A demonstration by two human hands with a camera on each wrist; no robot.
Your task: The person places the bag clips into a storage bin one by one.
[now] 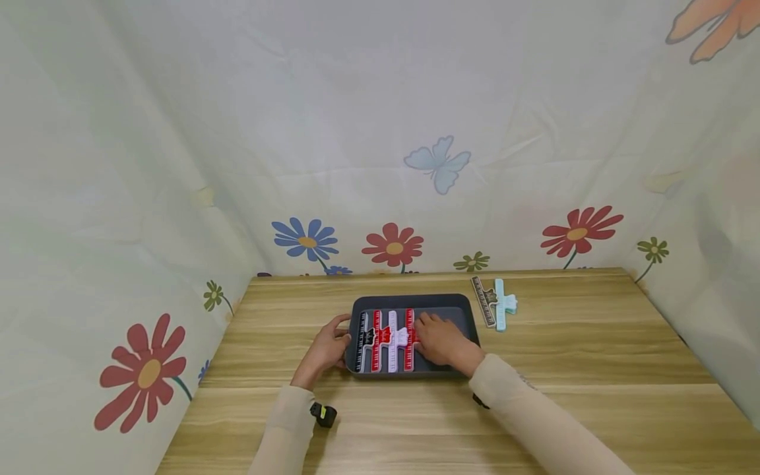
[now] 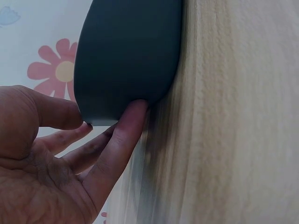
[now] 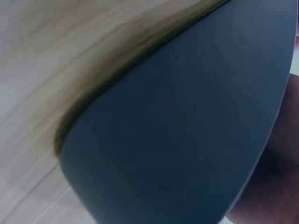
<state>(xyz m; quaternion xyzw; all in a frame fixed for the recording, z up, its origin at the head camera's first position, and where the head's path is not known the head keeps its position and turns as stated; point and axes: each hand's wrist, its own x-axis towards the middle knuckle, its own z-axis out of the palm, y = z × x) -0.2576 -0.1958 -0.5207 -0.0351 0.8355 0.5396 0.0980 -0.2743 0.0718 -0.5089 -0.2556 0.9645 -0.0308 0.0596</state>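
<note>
Left hand (image 1: 328,346) touches tray (image 1: 446,318), fingers spread — rightmost red clip (image 1: 409,353) at fingertips of right hand (image 1: 442,340), can't tell if pinched.

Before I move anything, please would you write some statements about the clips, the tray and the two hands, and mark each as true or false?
1. The white clip lies between two red clips. True.
2. The black clip is at the tray's right end. False: the black clip is at the left end of the tray.
3. The left hand touches the tray. True.
4. The light blue clip is inside the tray. False: the light blue clip lies on the table.
</note>
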